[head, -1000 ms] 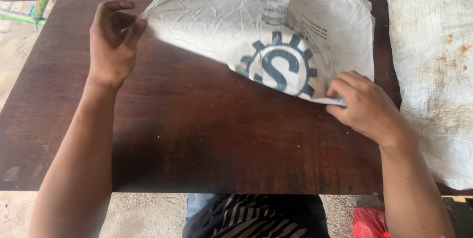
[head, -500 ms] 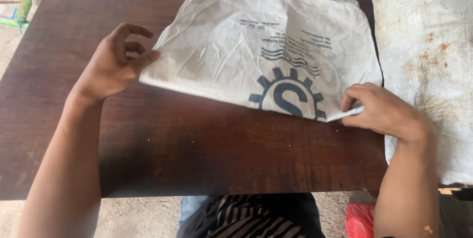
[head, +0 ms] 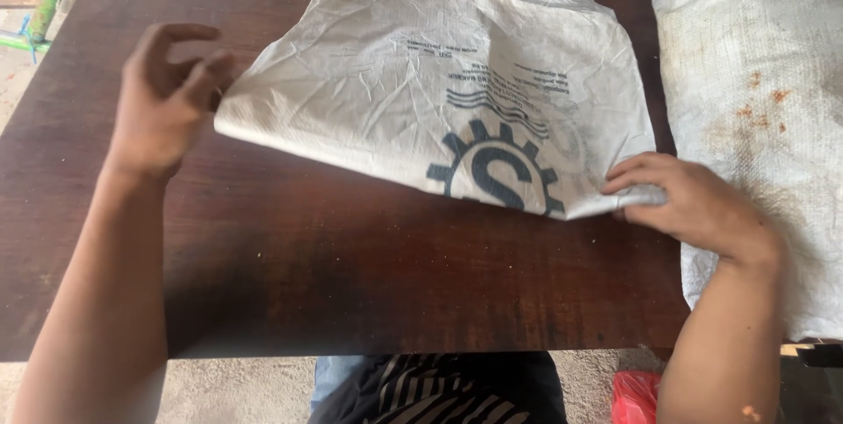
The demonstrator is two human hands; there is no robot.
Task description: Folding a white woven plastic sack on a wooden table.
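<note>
The white sack (head: pixel 439 99) (blue cog emblem) lay across the dark bench (head: pixel 351 275), its corners pinched by left hand (head: pixel 167 104) at 9 o'clock and right hand (head: pixel 694 204) at 4 o'clock.

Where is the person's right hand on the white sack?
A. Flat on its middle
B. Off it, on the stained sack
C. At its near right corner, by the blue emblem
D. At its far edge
C: the right hand pinches the near right corner of the white sack, next to the blue emblem.
</note>
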